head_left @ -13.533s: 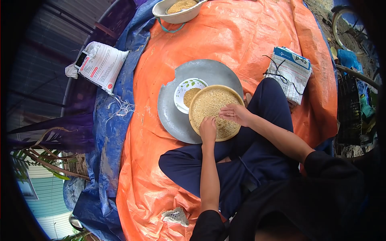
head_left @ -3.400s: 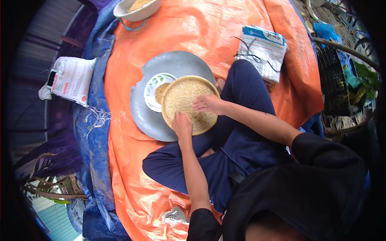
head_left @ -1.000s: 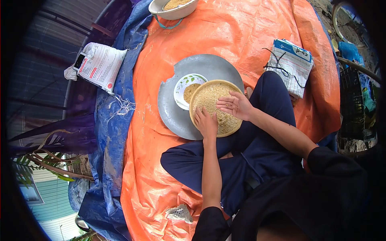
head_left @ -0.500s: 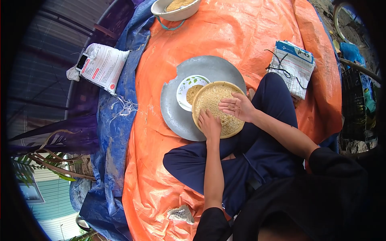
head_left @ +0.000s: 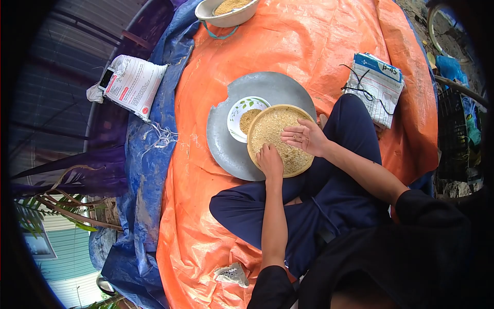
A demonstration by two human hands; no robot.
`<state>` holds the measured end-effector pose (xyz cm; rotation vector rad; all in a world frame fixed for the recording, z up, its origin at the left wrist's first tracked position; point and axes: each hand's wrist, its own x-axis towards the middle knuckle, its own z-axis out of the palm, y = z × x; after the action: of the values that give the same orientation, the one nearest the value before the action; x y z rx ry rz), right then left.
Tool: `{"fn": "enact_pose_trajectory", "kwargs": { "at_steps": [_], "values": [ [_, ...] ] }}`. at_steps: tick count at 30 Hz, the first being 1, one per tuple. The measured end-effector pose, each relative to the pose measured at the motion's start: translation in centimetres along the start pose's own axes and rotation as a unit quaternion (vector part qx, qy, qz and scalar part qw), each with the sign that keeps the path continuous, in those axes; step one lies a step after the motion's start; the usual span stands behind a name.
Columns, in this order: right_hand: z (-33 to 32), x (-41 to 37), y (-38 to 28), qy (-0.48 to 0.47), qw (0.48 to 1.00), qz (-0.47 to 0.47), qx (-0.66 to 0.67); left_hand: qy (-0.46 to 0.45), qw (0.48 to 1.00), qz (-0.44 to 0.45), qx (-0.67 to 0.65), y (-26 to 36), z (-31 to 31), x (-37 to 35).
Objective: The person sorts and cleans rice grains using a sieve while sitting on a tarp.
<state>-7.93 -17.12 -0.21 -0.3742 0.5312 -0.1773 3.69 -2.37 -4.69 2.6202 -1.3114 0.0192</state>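
A round woven tray (head_left: pixel 307 170) with a raised rim holds a layer of pale grain (head_left: pixel 272 123) and rests partly over my lap. At its near left side, my left hand (head_left: pixel 270 162) has its fingers curled down into the grain, tips together; what they pinch is too small to make out. Over the tray's right half, my right hand (head_left: pixel 304 138) is turned palm up with fingers extended, a few specks like grains on it. Partly under the tray's left edge sits a white bowl (head_left: pixel 235 114) with a green leaf pattern, containing brownish grain (head_left: pixel 249 119).
A grey round metal sheet (head_left: pixel 218 144) with a broken edge lies beneath on an orange tarp (head_left: pixel 195 206). A basin (head_left: pixel 226 19) of grain stands at the far side. A folded sack (head_left: pixel 373 92) lies right, a white printed bag (head_left: pixel 135 85) left on blue tarp (head_left: pixel 139 180).
My left hand's fingers have drawn together and curled into the grain, where they were more spread. My right hand stays palm up in nearly the same place.
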Motion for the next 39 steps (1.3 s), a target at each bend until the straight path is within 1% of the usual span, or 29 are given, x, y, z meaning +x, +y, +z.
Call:
{"fn": "enact_pose_trajectory", "kwargs": {
  "at_steps": [5,10,14,17,29,35,39],
  "values": [
    [-0.1,0.0,0.1,-0.001,1.0,-0.003,-0.005,0.01,1.0,0.008,-0.015,-0.1,0.1,0.0],
    [-0.2,0.1,0.1,-0.004,1.0,-0.004,-0.006,0.001,1.0,0.002,-0.014,-0.1,0.1,0.0],
    [-0.5,0.2,0.1,-0.003,1.0,-0.009,-0.021,0.019,1.0,0.0,-0.015,-0.4,0.4,0.1],
    [-0.7,0.5,0.2,-0.004,1.0,-0.009,-0.022,0.016,1.0,-0.003,-0.027,-0.8,0.4,0.2],
    [-0.4,0.1,0.2,-0.009,0.999,-0.009,-0.031,-0.002,0.999,0.005,0.033,-0.3,0.1,0.1],
    [-0.3,0.1,0.2,-0.002,1.0,-0.01,-0.024,0.007,1.0,-0.013,0.005,0.0,-0.2,0.2],
    [-0.4,0.1,0.2,-0.002,1.0,-0.009,-0.022,-0.002,0.997,-0.041,-0.069,-0.4,-1.3,0.5]
  ]
}}
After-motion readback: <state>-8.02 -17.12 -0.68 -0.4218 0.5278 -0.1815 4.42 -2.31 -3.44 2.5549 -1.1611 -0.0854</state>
